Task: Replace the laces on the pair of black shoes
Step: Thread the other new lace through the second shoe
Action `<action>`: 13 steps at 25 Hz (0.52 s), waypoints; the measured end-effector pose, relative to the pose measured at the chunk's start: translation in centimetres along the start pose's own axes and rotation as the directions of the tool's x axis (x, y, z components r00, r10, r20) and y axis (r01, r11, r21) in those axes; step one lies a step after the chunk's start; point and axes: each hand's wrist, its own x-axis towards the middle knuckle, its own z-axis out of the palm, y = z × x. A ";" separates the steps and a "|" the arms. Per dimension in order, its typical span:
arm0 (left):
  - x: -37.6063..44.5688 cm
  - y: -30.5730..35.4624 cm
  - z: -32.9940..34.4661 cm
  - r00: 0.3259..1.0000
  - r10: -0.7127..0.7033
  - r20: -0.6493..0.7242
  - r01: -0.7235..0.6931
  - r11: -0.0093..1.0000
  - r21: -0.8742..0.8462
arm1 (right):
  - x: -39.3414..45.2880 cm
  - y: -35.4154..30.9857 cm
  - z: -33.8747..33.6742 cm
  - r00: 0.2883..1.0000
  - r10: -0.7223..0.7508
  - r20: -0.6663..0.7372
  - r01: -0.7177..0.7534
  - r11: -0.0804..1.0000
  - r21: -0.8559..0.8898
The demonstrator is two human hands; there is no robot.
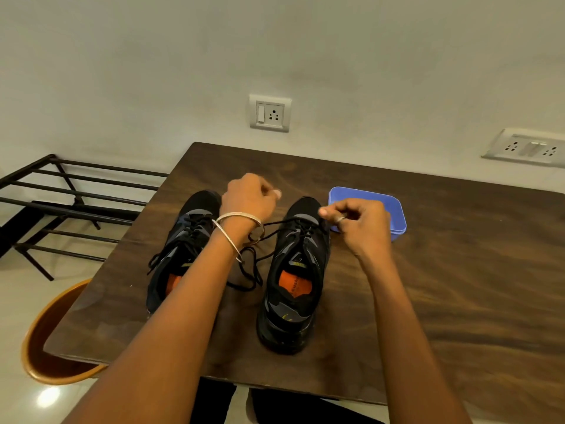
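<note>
Two black shoes with orange insoles stand side by side on the dark wooden table point(428, 286), toes pointing away from me. The left shoe point(180, 249) is laced and partly hidden under my left forearm. A black lace point(244, 270) trails loose from the right shoe point(296, 280) onto the table between the pair. My left hand point(247, 198), with bangles at the wrist, is curled above the gap between the toes and seems to hold one lace end. My right hand point(357, 223) pinches the other lace end at the right shoe's toe.
A blue lidded plastic box point(394, 209) sits on the table just behind my right hand. A black metal rack point(70, 203) stands left of the table. An orange stool point(46, 341) is at the table's near left corner. Wall sockets point(269, 113) are behind.
</note>
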 end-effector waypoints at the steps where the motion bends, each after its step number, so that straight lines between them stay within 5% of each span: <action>1: -0.4 0.6 -0.1 0.987 0.153 0.056 -0.148 0.985 -0.092 | -0.2 -0.5 0.4 0.998 -0.042 0.049 0.040 0.999 0.036; 4: -1.4 2.3 0.1 0.875 0.447 0.186 -0.327 0.829 -0.455 | -0.7 -1.9 0.7 0.982 -0.109 0.154 0.051 0.938 0.342; 6: -1.4 2.5 0.2 0.835 0.527 0.161 -0.391 0.773 -0.499 | -0.6 -2.2 0.3 0.993 -0.088 0.084 0.035 0.869 0.493; 8: -1.2 2.4 0.3 0.843 0.520 0.141 -0.442 0.817 -0.369 | -0.5 -1.6 -0.1 1.000 -0.022 0.021 0.008 0.866 0.500; 13: -0.7 1.9 0.7 0.865 0.426 0.265 -0.447 0.894 0.022 | -0.2 0.3 1.0 0.990 0.092 0.110 -0.112 0.977 0.182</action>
